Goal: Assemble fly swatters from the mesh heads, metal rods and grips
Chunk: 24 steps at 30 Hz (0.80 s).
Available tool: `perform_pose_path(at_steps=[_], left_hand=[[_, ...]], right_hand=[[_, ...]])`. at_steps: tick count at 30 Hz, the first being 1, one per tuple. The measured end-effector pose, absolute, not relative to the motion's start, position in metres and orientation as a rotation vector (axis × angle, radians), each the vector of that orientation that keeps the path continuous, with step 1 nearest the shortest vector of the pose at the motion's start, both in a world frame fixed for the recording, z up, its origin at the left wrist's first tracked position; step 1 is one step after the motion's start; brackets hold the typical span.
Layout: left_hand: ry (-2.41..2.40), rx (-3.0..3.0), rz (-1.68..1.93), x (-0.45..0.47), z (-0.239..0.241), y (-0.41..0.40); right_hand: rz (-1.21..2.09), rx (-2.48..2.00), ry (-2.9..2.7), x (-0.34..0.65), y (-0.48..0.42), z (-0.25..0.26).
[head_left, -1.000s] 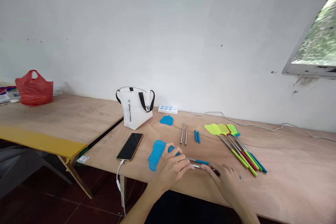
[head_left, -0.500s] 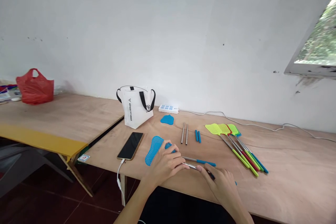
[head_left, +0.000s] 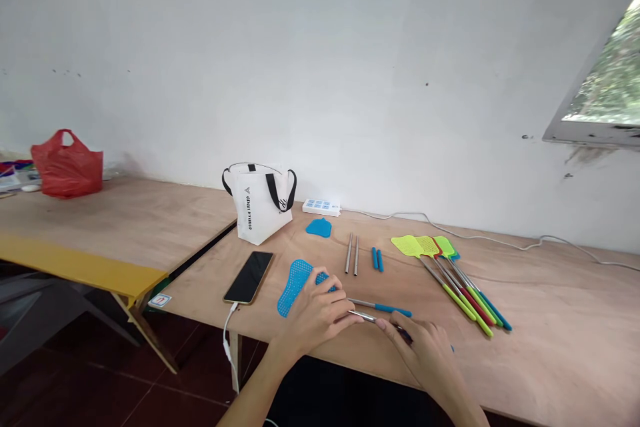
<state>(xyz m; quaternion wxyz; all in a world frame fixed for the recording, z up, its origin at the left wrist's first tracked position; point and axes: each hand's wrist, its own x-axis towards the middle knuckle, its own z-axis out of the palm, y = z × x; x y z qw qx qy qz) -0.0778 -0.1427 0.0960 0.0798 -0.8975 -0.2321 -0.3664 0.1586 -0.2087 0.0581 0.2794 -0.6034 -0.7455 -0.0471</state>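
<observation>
My left hand point(head_left: 325, 310) is closed around the metal shaft of a blue fly swatter, partly covering the perforated blue heads beside it. One blue swatter head point(head_left: 295, 285) shows left of this hand. My right hand point(head_left: 425, 350) grips the same swatter point(head_left: 363, 315) farther along its handle end, whose blue tip peeks out past the fingers. Just beyond both hands lies another fly swatter with a blue handle point(head_left: 393, 309). Which head belongs to which shaft is hidden by my left hand.
Farther back lie a solid-looking blue swatter head point(head_left: 319, 227), two metal tubes point(head_left: 352, 255) and two blue grips point(head_left: 377, 259). Several coloured fly swatters point(head_left: 455, 283) fan out at right. A plugged-in phone point(head_left: 249, 277), a white bag point(head_left: 263, 207) and a power strip point(head_left: 321, 207) are at left and behind.
My right hand has shifted very slightly to the right along with the handle end. Both hands keep their hold on the swatter; the things on the table have stayed put.
</observation>
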Motion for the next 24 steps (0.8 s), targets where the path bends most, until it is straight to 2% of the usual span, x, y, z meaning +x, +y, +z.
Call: perform_pose_path(at_steps=[24], left_hand=[[-0.732, -2.668, -1.153, -0.0758, 0.0982, -0.1466]], right_hand=[[-0.135, -1.611, -1.997, 0.1574, -0.2084, 0.0558]])
